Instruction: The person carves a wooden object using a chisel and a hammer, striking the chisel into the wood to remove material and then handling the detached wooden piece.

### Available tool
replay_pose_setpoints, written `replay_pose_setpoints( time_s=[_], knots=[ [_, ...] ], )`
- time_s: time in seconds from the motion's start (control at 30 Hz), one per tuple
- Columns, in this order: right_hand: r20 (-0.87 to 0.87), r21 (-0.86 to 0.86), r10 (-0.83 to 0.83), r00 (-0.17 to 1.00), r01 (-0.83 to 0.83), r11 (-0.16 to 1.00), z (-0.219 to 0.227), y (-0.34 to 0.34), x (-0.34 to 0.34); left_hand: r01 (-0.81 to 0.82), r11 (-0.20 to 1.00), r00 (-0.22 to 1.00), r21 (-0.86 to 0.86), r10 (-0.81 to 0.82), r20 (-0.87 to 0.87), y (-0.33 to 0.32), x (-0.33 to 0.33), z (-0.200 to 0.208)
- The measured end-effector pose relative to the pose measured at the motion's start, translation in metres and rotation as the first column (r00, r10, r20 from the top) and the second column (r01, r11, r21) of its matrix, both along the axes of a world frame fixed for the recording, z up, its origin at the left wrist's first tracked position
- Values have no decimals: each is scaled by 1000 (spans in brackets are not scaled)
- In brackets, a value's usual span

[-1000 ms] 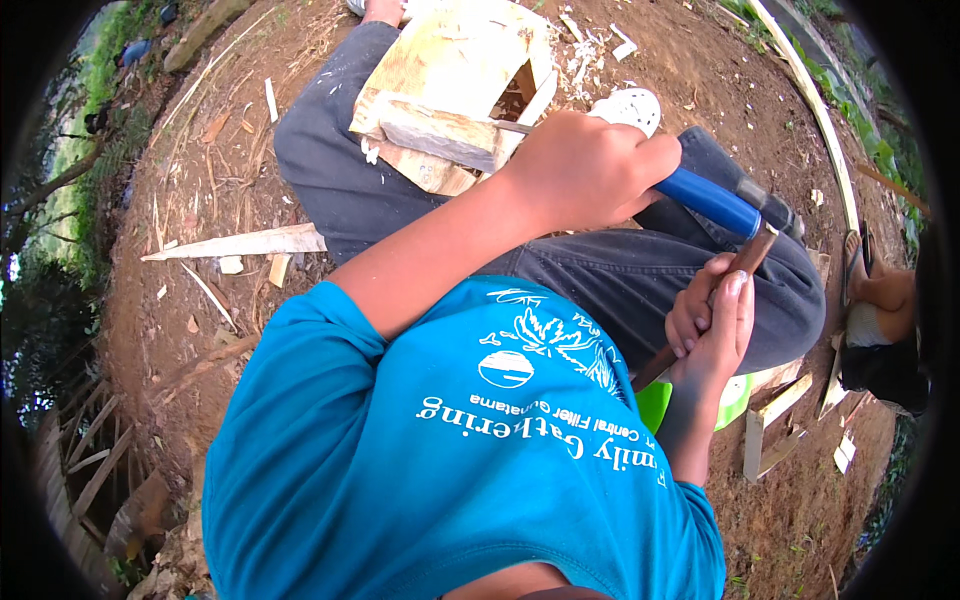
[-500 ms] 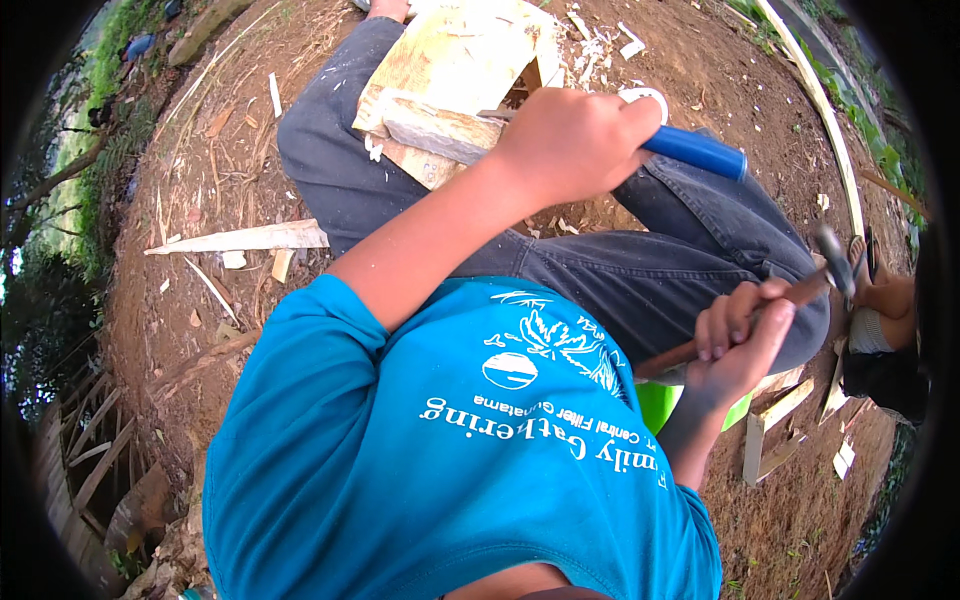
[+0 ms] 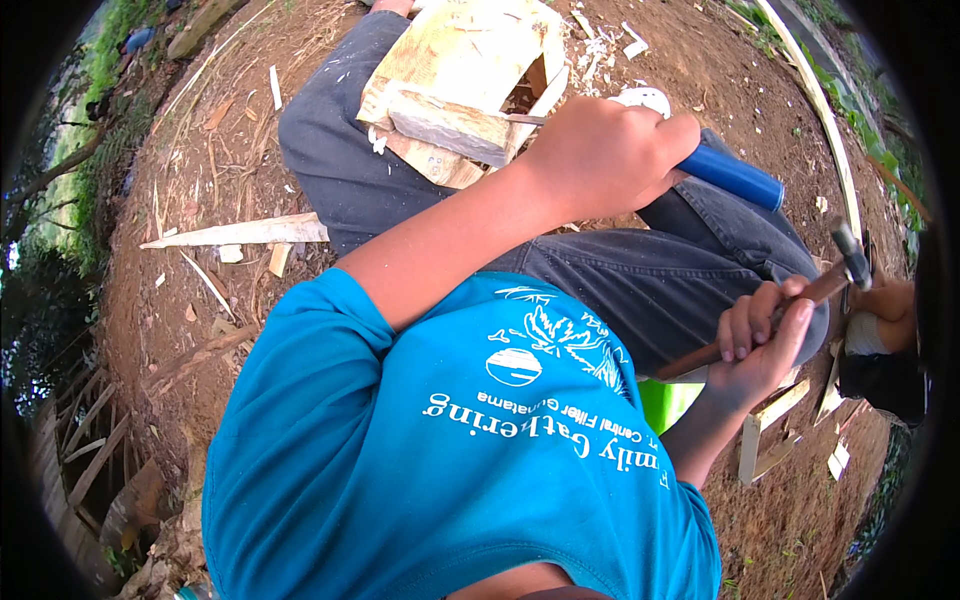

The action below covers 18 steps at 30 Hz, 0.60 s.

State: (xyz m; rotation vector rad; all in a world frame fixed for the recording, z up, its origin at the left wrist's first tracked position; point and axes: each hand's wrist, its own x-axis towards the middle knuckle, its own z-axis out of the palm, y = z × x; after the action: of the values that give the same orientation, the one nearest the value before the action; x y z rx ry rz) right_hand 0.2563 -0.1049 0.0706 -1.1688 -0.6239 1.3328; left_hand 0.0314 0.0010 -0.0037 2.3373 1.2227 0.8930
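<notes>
**Carving under way, block only partly shaped**

Wood block rests on lap, rough-hewn, pale chips scattered on ground. Left hand fingers clamped on blue-handled chisel, blade at block. Right hand fingers clamped on raised hammer. Much shaping left, I judge.

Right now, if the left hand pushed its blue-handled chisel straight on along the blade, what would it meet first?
Probably the pale wooden block on the lap: the blade of the blue-handled chisel in the left hand points at it, apparently touching, though depth is unclear.

an outdoor woodworking spot on bare brown earth, with wood chips, offcut planks and grass at the edge.
</notes>
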Motion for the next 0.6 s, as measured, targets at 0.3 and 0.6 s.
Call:
replay_pose_setpoints(
  time_s=[0.3,0.6],
  knots=[
    [-4,54,-11,1000,11,998,9,11,6,-38,999,997,-4,38,64,3,-2,4],
    [-42,85,-5,999,9,996,11,17,-1,-43,999,996,-10,43,81,2,-2,7]
  ],
)
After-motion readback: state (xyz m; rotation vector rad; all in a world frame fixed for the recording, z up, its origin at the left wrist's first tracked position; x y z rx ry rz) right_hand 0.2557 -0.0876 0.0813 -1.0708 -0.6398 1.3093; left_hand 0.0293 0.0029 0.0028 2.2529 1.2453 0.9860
